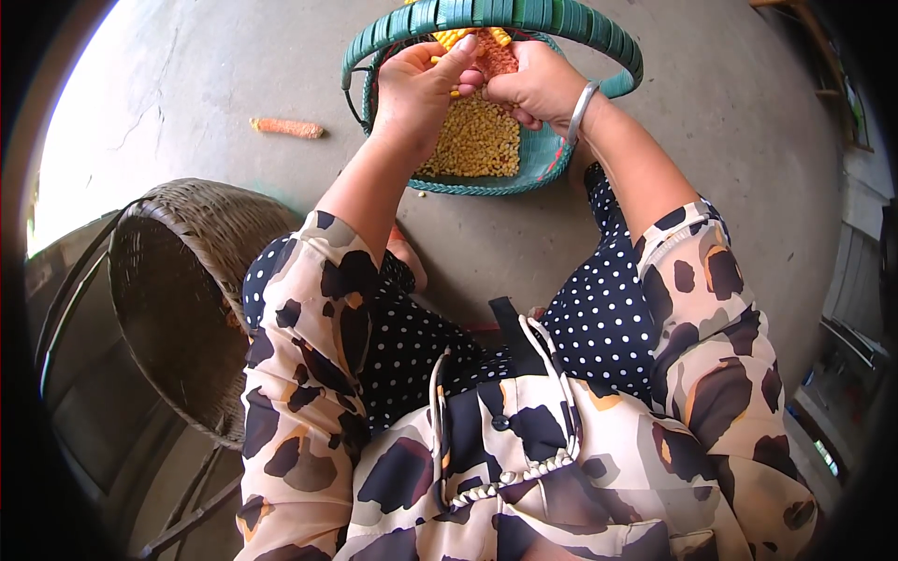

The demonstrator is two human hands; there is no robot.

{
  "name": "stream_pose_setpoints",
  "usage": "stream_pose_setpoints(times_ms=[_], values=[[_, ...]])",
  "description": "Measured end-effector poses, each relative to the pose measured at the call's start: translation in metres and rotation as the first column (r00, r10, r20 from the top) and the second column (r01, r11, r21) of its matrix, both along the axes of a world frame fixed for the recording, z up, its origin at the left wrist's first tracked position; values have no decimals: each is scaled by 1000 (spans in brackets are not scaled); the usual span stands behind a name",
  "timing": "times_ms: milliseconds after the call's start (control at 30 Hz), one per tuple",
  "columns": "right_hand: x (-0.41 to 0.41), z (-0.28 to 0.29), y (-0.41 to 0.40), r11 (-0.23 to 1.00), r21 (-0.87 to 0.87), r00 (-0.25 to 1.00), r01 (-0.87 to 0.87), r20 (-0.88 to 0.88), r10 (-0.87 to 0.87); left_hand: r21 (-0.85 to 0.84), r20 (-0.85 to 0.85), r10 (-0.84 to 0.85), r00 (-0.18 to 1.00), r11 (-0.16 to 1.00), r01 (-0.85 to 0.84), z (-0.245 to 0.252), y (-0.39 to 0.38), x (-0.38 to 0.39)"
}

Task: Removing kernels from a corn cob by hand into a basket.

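My right hand, with a silver bangle at its wrist, grips a partly shelled corn cob. Reddish bare core shows beside rows of yellow kernels that remain on it. Against the cob's left side, my left hand has its thumb on top and its fingers curled below. Loose kernels show at those fingers. Both hands are over a green woven basket, beneath its arched handle. A heap of shelled corn kernels lies inside. The handle hides the cob's far end.
A bare corn cob lies on the concrete floor, left of the green basket. A large brown wicker basket tips on its side by my left leg. One stray kernel is on the floor near the green rim.
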State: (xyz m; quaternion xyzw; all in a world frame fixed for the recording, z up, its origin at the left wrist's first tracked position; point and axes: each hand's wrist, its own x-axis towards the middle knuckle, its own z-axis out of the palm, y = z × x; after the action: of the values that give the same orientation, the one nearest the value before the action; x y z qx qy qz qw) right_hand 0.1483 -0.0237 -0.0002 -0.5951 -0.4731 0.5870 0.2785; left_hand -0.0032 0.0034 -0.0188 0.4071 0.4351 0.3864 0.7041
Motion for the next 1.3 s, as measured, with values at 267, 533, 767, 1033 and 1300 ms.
stream_pose_setpoints(times_ms=[267,533,767,1033,1300], values=[[-8,-10,-1,930,315,840,-190,543,-12,-299,176,-50,983,949,102,1,5,-3],[-9,-11,1,965,229,955,-128,293,57,-71,66,28,997,997,-24,-9,1,2],[-5,0,-3,999,-38,999,-33,35,35,-43,75,-49,996,998,52,-7,0,3],[-14,2,-2,932,246,814,-265,576,80,-209,-60,-85,995,975,70,4,2,-6],[8,-11,5,925,280,898,-257,424,121,-117,50,-160,986,979,165,-5,5,-3]])
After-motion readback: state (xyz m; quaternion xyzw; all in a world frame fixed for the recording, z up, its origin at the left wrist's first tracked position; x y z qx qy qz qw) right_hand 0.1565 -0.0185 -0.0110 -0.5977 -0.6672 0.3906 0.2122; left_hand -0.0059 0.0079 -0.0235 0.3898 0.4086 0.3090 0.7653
